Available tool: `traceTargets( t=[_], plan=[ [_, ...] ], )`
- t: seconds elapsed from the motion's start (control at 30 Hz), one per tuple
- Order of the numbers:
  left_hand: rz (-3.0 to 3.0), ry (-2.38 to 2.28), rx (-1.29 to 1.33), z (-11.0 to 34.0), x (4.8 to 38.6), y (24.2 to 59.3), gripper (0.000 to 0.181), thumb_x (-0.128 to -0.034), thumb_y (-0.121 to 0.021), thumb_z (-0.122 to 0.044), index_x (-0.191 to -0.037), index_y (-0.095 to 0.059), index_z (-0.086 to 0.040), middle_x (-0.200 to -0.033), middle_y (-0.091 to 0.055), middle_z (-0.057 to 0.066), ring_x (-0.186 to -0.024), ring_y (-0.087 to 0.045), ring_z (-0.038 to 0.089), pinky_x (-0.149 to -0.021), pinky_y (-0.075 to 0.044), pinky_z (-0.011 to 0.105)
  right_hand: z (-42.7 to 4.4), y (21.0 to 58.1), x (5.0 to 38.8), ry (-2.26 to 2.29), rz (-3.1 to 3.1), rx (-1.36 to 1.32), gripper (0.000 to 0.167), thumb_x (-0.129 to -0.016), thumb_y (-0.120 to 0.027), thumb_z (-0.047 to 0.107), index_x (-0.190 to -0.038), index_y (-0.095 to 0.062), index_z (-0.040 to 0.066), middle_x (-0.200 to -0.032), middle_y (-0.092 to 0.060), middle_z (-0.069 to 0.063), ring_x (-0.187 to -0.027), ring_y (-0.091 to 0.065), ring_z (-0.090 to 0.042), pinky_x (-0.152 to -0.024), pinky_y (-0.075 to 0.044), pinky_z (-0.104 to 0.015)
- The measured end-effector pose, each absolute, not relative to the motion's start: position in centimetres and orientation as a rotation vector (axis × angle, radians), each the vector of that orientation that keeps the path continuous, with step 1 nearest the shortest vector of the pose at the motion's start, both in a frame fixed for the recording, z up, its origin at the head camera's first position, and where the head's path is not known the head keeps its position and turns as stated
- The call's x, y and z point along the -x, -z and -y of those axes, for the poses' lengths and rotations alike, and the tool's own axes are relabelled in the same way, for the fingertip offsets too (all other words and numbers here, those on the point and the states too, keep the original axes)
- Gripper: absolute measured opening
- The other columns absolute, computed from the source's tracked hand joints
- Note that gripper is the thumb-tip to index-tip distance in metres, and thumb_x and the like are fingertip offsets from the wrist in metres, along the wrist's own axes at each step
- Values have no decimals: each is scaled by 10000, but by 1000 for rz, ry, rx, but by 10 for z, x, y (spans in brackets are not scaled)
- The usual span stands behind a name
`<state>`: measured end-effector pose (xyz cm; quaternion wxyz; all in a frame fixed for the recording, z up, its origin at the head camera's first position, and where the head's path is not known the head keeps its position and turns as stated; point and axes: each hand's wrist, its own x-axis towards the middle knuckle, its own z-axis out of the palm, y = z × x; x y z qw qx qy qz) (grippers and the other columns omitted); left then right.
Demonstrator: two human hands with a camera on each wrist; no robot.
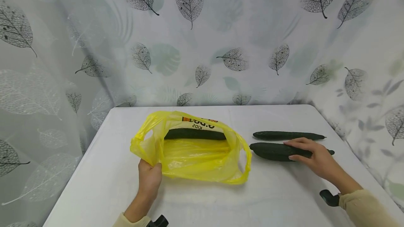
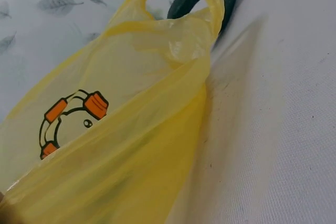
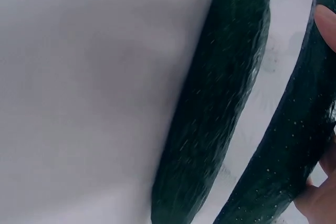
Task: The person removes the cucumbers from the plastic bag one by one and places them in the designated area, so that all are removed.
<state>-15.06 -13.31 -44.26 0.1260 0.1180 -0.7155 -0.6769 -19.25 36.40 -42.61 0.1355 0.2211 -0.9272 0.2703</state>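
A yellow plastic bag (image 1: 195,164) lies on its side with its mouth toward me, and a dark green cucumber (image 1: 195,134) rests inside. My left hand (image 1: 149,178) grips the bag's left edge near the handle; part of its fingers is hidden by the plastic. Over at the right, my right hand (image 1: 310,153) holds a cucumber (image 3: 283,135) between thumb and fingers. Close along its near side lies a second cucumber (image 3: 215,103), and the two nearly merge in the head view. Another long cucumber (image 1: 284,135) lies just behind them.
A white-covered table (image 1: 94,181) carries everything. Leaf-patterned cloth (image 1: 208,41) hangs behind it and along both sides. Dark wrist devices (image 1: 329,198) are worn at both sleeves. The bag's open right handle (image 1: 247,164) sits beside the cucumbers' left ends.
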Motion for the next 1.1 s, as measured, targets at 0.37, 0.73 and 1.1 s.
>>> traceTargets(
  t=[0.37,0.73,1.1],
  plan=[
    [2093,1964,-351,132,151,443,462,-870,-412,132,-1320,-437,31,-1201,-537,181,-1020,-527,222,-840,-460,196,-379,444,183,-628,2646,-820,570,-679,-896,58,-1214,-743,185,-1152,-637,71,-1062,-550,16,-842,-399,-76],
    [2089,1963,-355,132,150,443,480,-864,-412,138,-1332,-433,31,-1219,-530,178,-1042,-517,225,-847,-457,187,-383,456,180,-514,2617,-915,564,-624,-917,89,-1163,-765,161,-1115,-586,76,-917,-595,-73,-706,-513,-269],
    [2082,1948,-360,132,151,443,465,-855,-411,144,-1307,-446,43,-1173,-538,152,-1014,-520,220,-826,-457,189,-382,457,177,-397,2663,-812,554,-592,-936,143,-1125,-783,158,-1091,-647,38,-941,-630,-265,-783,-458,-546]
  ],
)
